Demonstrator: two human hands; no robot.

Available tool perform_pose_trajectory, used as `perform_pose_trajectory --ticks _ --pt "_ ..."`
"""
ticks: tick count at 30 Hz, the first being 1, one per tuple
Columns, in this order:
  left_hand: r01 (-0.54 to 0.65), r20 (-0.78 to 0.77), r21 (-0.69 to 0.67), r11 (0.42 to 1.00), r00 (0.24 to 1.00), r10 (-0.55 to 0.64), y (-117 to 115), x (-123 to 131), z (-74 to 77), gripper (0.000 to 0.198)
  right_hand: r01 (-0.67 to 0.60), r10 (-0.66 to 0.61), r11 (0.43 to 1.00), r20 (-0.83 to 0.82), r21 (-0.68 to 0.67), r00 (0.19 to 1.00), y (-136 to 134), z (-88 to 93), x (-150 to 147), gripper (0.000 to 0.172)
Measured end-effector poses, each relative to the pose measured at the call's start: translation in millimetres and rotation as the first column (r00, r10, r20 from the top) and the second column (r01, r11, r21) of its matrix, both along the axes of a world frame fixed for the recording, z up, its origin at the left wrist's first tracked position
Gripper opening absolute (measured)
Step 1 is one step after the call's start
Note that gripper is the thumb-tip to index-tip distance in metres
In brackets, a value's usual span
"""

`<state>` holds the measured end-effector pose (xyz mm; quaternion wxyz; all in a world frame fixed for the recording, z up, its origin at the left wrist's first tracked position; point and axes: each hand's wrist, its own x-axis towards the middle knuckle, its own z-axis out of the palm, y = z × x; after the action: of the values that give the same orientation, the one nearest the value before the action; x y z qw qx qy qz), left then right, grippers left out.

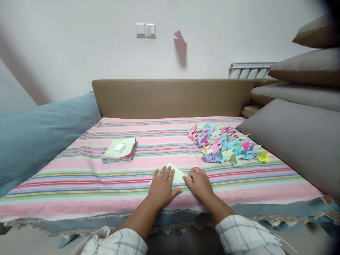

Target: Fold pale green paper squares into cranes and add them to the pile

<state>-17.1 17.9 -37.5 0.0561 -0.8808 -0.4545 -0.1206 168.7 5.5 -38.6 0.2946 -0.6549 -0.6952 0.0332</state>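
Striped cloth (79, 177) covered the surface. At lower centre, the left hand (160, 189) lay flat, fingers spread, pressing a pale green paper (176, 173); the right hand (200, 184), curled, pinched its edge.

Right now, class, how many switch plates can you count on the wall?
2. The left switch plate and the right switch plate sit side by side on the white wall; none seems hidden.

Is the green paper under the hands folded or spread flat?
Folded: the green paper shows a triangular point between left hand and right hand.
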Motion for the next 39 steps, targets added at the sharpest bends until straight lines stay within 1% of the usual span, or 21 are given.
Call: perform_pose_trajectory --ticks 3,6,9,11,12,14,16,18,20,22,27,29,30,31,32,34,35,37,39 --pt "0.002 0.001 -0.004 1.0 1.0 -0.002 1.2 -0.3 -0.7 0.073 0.004 -0.004 1.0 0.007 0.009 1.0 -0.6 -0.3 3.3 0.022" --pt "0.006 0.003 -0.006 1.0 1.0 -0.006 1.8 -0.4 -0.7 0.073 0.003 -0.003 1.0 -0.017 0.01 1.0 -2.3 0.1 10.4 0.014" --pt "0.006 -0.001 -0.008 1.0 1.0 -0.006 1.8 -0.2 -0.6 0.074 -0.025 0.027 0.998 -0.025 0.053 0.999 -8.1 1.5 14.0 0.007" --pt "0.004 -0.004 -0.008 1.0 1.0 -0.004 1.8 -0.4 -0.8 0.074 -0.088 0.086 0.991 0.032 0.103 0.996 -14.6 1.3 10.4 0.013" --pt "0.006 -0.006 -0.007 1.0 1.0 -0.006 1.8 -0.7 -0.9 0.075 -0.141 0.132 0.983 0.08 0.121 0.988 -18.2 0.6 6.8 0.017" --pt "0.014 -0.012 -0.006 1.0 1.0 -0.014 2.0 -1.5 -1.2 0.078 -0.256 0.232 0.958 0.18 0.128 0.956 -25.0 -2.1 -2.1 0.027" --pt "0.023 -0.02 -0.01 1.0 1.0 -0.023 2.4 -2.4 -1.3 0.083 -0.296 0.263 0.948 0.241 0.113 0.934 -29.7 -5.0 -9.4 0.033" --pt "0.028 -0.026 -0.017 0.999 0.999 -0.029 2.8 -3.0 -1.0 0.086 -0.286 0.251 0.953 0.262 0.101 0.932 -32.1 -6.6 -10.8 0.034" --pt "0.029 -0.025 -0.021 0.999 0.999 -0.03 3.0 -3.0 -0.4 0.087 -0.248 0.215 0.963 0.257 0.104 0.942 -32.7 -6.4 -4.8 0.032" --pt "0.029 -0.023 -0.019 0.999 0.999 -0.03 3.0 -2.5 0.6 0.088 -0.194 0.163 0.975 0.241 0.11 0.957 -32.3 -5.1 7.1 0.028" --pt "0.019 -0.03 -0.002 1.0 0.999 -0.019 2.7 -1.1 2.6 0.087 -0.062 0.046 0.995 0.193 0.078 0.98 -32.3 0.1 37.0 0.027" --pt "0.015 -0.031 0.003 1.0 0.999 -0.015 2.7 -1.0 2.4 0.087 -0.026 0.012 0.996 0.161 0.088 0.987 -33.3 3.5 38.9 0.025" --pt "0.015 -0.03 0.004 1.0 0.999 -0.015 2.7 -1.0 2.1 0.087 -0.034 0.018 0.994 0.148 0.102 0.989 -34.0 5.2 36.9 0.026" --pt "0.016 -0.027 0.005 1.0 1.0 -0.016 2.7 -1.0 1.8 0.087 -0.065 0.048 0.99 0.139 0.122 0.989 -34.7 6.7 33.1 0.028" --pt "0.018 -0.023 0.003 1.0 1.0 -0.017 2.8 -1.1 1.6 0.087 -0.134 0.114 0.981 0.145 0.14 0.983 -35.4 7.7 28.1 0.031" --pt "0.025 -0.013 -0.008 1.0 1.0 -0.025 2.7 -1.4 2.2 0.087 -0.318 0.289 0.938 0.199 0.135 0.937 -36.3 8.0 16.8 0.039" --pt "0.028 -0.008 -0.014 0.999 1.0 -0.028 2.4 -1.7 3.1 0.087 -0.368 0.338 0.922 0.217 0.12 0.916 -36.4 7.3 11.6 0.04" --pt "0.043 -0.003 -0.021 0.999 0.999 -0.043 0.6 -2.8 6.1 0.084 -0.387 0.363 0.918 0.223 0.079 0.905 -35.7 4.9 4.5 0.041" --pt "0.096 -0.01 -0.019 0.995 0.995 -0.096 -3.2 -5.3 9.5 0.076 -0.373 0.359 0.927 0.206 0.033 0.91 -34.3 2.2 2.2 0.041"
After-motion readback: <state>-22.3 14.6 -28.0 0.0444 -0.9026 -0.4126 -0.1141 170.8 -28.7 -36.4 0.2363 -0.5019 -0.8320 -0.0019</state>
